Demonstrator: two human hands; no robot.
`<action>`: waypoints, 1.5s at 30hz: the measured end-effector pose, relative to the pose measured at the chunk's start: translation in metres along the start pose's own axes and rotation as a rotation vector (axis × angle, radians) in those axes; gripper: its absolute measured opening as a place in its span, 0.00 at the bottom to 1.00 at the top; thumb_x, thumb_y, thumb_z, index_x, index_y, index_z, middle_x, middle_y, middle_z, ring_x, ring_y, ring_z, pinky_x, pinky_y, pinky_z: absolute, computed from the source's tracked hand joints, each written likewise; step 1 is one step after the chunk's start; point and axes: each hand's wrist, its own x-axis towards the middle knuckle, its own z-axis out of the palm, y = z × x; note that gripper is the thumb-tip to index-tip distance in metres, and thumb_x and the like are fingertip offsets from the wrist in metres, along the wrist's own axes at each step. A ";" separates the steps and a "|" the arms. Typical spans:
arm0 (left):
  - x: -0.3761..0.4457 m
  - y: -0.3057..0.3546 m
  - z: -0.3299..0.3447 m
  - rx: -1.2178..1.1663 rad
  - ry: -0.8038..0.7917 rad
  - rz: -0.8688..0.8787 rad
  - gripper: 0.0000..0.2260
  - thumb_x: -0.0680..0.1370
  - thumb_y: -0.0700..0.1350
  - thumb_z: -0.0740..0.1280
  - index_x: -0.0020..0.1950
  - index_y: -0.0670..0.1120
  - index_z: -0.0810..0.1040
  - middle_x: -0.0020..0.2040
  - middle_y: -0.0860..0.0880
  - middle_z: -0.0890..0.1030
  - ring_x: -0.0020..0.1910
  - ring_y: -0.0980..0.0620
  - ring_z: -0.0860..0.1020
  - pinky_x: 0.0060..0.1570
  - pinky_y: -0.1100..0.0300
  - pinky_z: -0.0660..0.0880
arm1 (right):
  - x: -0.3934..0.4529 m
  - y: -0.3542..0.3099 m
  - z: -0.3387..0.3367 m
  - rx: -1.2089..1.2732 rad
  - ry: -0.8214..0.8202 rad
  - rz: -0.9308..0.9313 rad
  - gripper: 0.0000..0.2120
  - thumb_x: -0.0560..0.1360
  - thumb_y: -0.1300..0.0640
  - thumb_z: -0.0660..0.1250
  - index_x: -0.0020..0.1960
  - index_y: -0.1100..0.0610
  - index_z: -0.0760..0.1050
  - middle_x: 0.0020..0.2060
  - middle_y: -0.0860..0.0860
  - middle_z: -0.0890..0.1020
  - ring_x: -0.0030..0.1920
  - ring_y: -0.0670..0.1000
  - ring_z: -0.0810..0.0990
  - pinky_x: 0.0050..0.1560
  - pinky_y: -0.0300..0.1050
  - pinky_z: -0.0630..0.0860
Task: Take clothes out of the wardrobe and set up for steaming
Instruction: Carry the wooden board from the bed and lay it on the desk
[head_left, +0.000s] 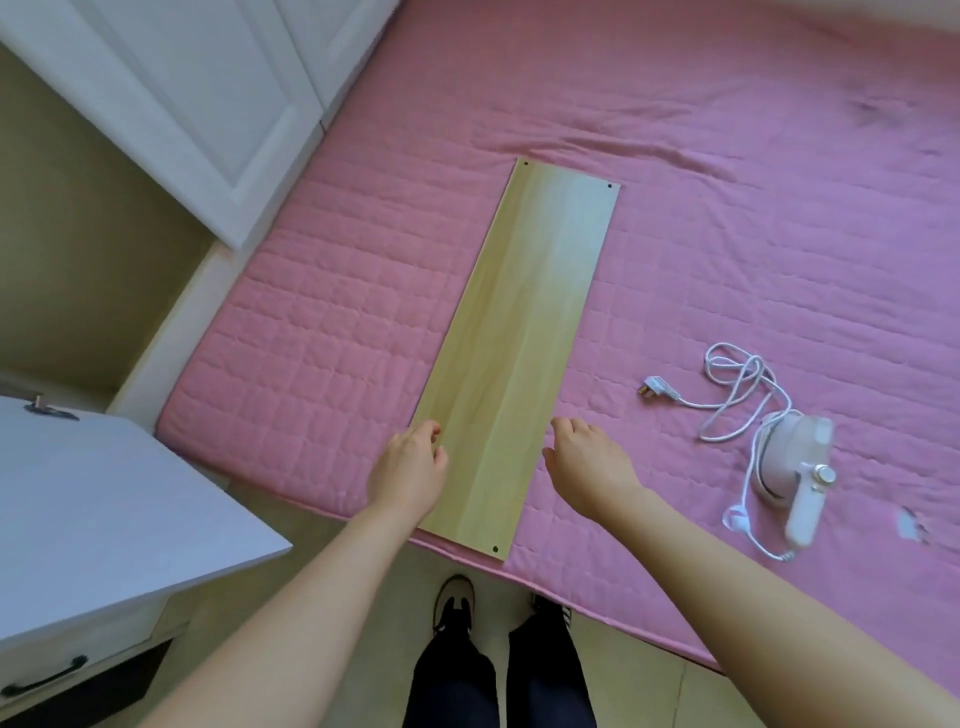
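A long pale wooden board (524, 332) lies flat on the pink quilted bed (322, 322), reaching away from me, its near end at the bed's front edge. My left hand (410, 467) hovers at the board's near left edge, fingers loosely curled, holding nothing. My right hand (587, 462) sits just off the board's near right edge, fingers apart and empty. A white handheld steamer (795, 467) lies on the bed to the right, its white cord (737, 395) coiled beside it with the plug (655, 389) loose. The white wardrobe doors (197, 104) stand shut at the upper left. No clothes are in view.
A white bedside cabinet (104, 509) with a black drawer handle (44, 675) stands at the lower left. Beige floor tiles lie between it and the bed. My shoes (457, 603) and dark trousers show at the bottom. A small white scrap (909, 525) lies on the bed at the right.
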 end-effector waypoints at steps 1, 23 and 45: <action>0.006 -0.001 0.010 -0.006 -0.011 -0.027 0.14 0.80 0.44 0.60 0.66 0.46 0.72 0.61 0.48 0.79 0.56 0.48 0.76 0.52 0.52 0.75 | 0.007 0.005 0.008 0.018 -0.028 0.009 0.15 0.81 0.52 0.54 0.63 0.60 0.66 0.59 0.57 0.74 0.59 0.60 0.72 0.51 0.52 0.72; 0.116 -0.090 0.133 -0.061 0.126 -0.303 0.21 0.77 0.40 0.63 0.70 0.40 0.68 0.67 0.40 0.72 0.66 0.40 0.68 0.66 0.48 0.65 | 0.133 0.049 0.137 0.382 -0.224 0.176 0.15 0.79 0.57 0.56 0.61 0.66 0.65 0.53 0.62 0.78 0.54 0.62 0.76 0.44 0.49 0.70; 0.079 -0.122 0.166 -0.079 0.174 -0.437 0.17 0.76 0.42 0.64 0.65 0.41 0.72 0.63 0.36 0.72 0.63 0.37 0.68 0.65 0.48 0.61 | 0.097 0.022 0.158 0.824 -0.112 0.516 0.08 0.64 0.58 0.58 0.28 0.58 0.62 0.27 0.56 0.71 0.34 0.56 0.66 0.30 0.44 0.61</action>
